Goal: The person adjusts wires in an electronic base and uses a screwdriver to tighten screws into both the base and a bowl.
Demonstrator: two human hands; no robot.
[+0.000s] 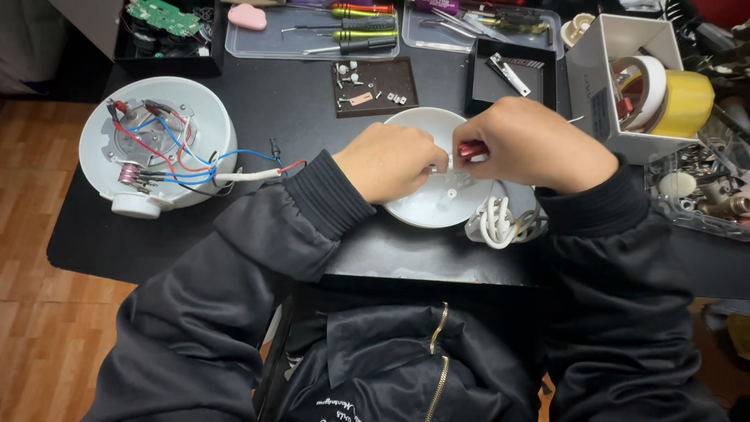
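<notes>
My left hand [391, 160] and my right hand [535, 144] meet over a round white plastic cover [433, 205] lying on the black table [297, 86]. In my right hand is a small tool with a red handle [471, 148], its tip pointing left toward my left fingers. My left fingers pinch a small white or metal part [440, 165] at the tool's tip; what it is cannot be told. Both sleeves are black.
A white round appliance base [156, 144] with red, blue and black wires lies at the left. A coiled white cord [500, 223] sits by the cover. Behind are a brown tray with screws [375, 86], clear trays of screwdrivers [312, 39], a black tray [512, 74] and a white box with tape rolls [652, 86].
</notes>
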